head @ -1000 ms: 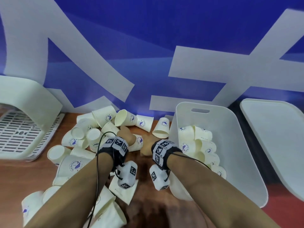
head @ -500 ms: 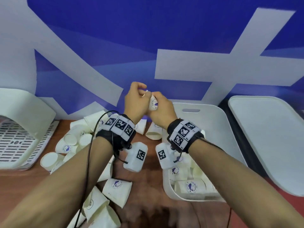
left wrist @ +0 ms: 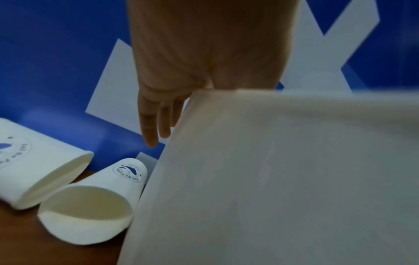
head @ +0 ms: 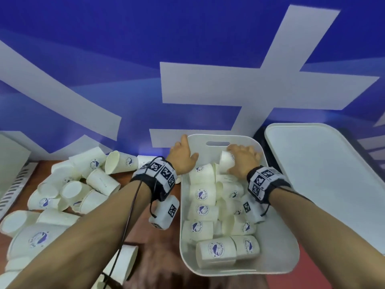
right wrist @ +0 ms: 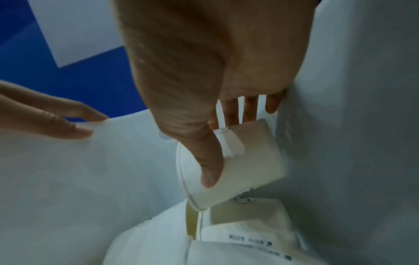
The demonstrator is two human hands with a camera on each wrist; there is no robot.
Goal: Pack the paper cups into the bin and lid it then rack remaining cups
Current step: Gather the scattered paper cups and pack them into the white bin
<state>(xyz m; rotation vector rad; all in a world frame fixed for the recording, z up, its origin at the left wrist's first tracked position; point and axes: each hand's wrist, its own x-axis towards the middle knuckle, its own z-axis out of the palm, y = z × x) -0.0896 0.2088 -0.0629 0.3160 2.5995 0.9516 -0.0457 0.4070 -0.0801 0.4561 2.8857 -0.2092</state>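
- Near edge: your forearms now run low across the wooden table (head: 162, 243). Half a second ago both hands were raised together in front of the blue backdrop, working on one cup; they have since dropped and separated.
- Loose paper cups (head: 68, 190) lie scattered on the table to the left of the bin, so packing is judged unfinished (many remain outside).
- The white plastic bin (head: 277, 243) holds a layer of cups on their sides, filling roughly the near two thirds.
- Your left hand (head: 181, 158) rests on the bin's far left rim. The left wrist view shows the fingers (left wrist: 150, 129) extended and relaxed down the outside wall, grasping nothing; this steadies the bin.
- Your right hand (head: 242, 161) is inside the bin at the far end, near the handle slot (head: 217, 143), gripping a single paper cup (head: 226, 161).
- The right wrist view adds what the head view hides: the thumb (right wrist: 204, 161) lies across the cup's side, fingers behind it, cup tilted with its mouth down-left, close to the bin wall and just above the cups below. Placement is judged imminent.
- The bin lid (head: 325, 184) lies off the bin, just to the right; lidding is not yet done.
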